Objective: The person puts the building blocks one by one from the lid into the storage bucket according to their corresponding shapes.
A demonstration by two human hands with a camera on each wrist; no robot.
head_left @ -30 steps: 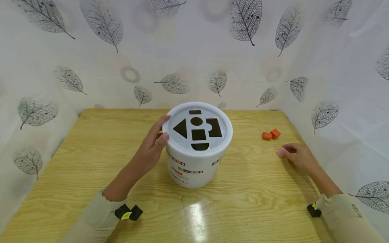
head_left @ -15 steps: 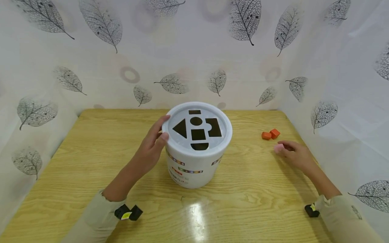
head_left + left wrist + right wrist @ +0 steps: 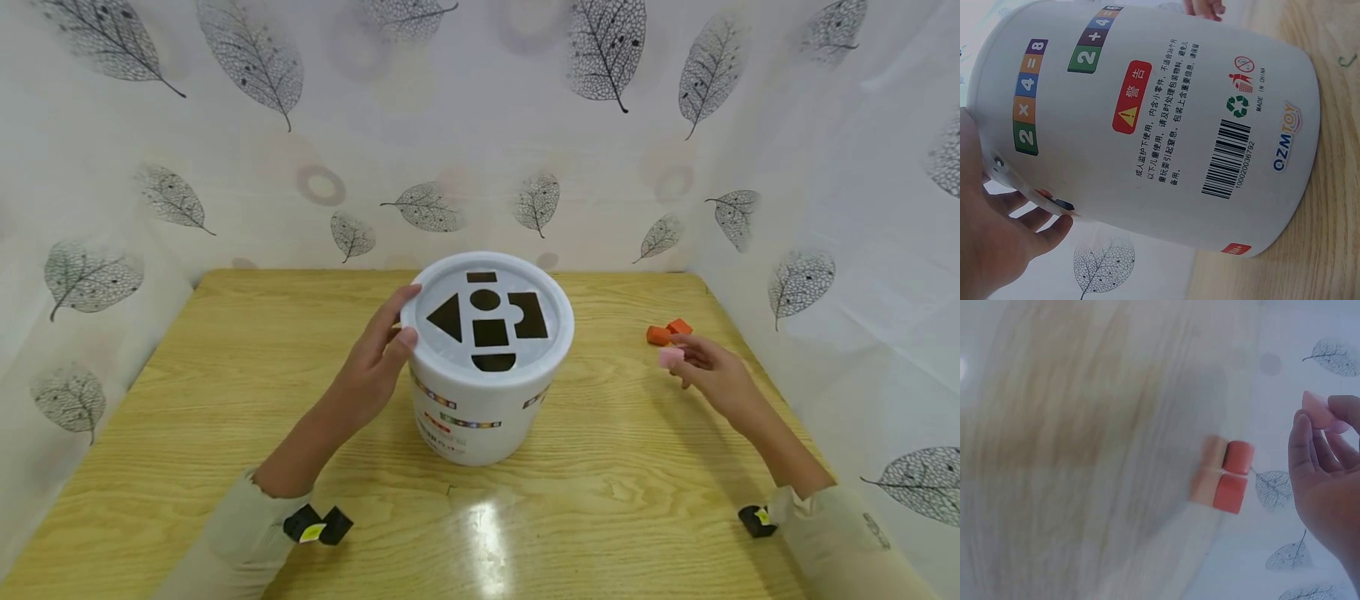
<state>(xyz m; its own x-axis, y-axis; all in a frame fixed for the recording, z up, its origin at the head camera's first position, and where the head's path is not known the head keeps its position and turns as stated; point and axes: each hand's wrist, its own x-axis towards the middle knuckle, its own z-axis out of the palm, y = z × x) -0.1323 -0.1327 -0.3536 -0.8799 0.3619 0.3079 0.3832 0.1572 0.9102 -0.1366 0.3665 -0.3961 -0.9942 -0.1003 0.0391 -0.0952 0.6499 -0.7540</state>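
Observation:
A white bucket (image 3: 480, 429) stands upright mid-table, under a lid (image 3: 558, 325) with several shaped holes, including a triangle, a circle and a square. My left hand (image 3: 370, 358) grips the lid's left edge, the thumb towards me and the fingers round the rim. In the left wrist view those fingers bend against the upper wall beside the printed side. My right hand (image 3: 716, 379) pinches a small pink block (image 3: 671, 357) between thumb and fingertips, raised above the table. Behind it lie two orange-red blocks (image 3: 657, 335), side by side on the wood.
The wooden table (image 3: 247, 400) ends at a pale leaf-patterned cloth (image 3: 465, 133) behind and on both sides. Glare shows on the wood near the front. Each sleeve carries a black device at the wrist.
My right hand has lifted the pink block off the table and carried it left, towards the bucket. The left hand, the bucket and the orange-red blocks stay where they were.

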